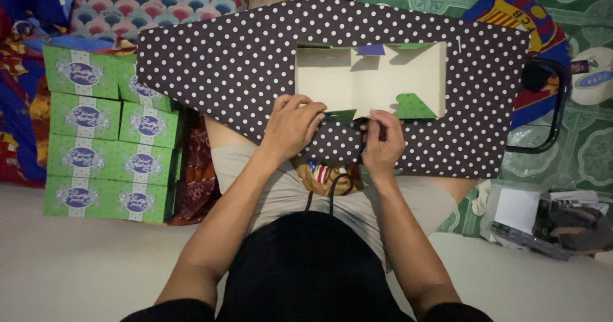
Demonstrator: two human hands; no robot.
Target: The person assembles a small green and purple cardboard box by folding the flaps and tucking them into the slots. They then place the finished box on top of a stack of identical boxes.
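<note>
1. Cardboard, cream on the inside and green on the outside, makes up the unfolded box (370, 79) that lies flat on the dotted board (223, 66) in front of you.
2. Your left hand (292, 127) rests at the near edge of the box, fingers curled together and pinching a green flap (340, 115) at that edge.
3. Your right hand (383, 142) sits just beside the left one, fingertips closed on the same near edge; whether it grips a flap or only presses on it cannot be told.
4. A second green flap (414, 107) lies folded inward just right of your right hand, and a purple tab (370, 50) shows at the far edge.
5. To your left, a stack of finished green boxes (108, 137) with purple oval labels stands beside the board, well apart from your hands.
6. To your right, a black metal frame (554, 105) hangs off the end of the board, and a heap of papers and plastic (543, 220) lies on the floor beyond it.
7. Between your hands and your lap, a small striped item (322, 172) with black cords lies partly under the board edge; its kind cannot be told.
</note>
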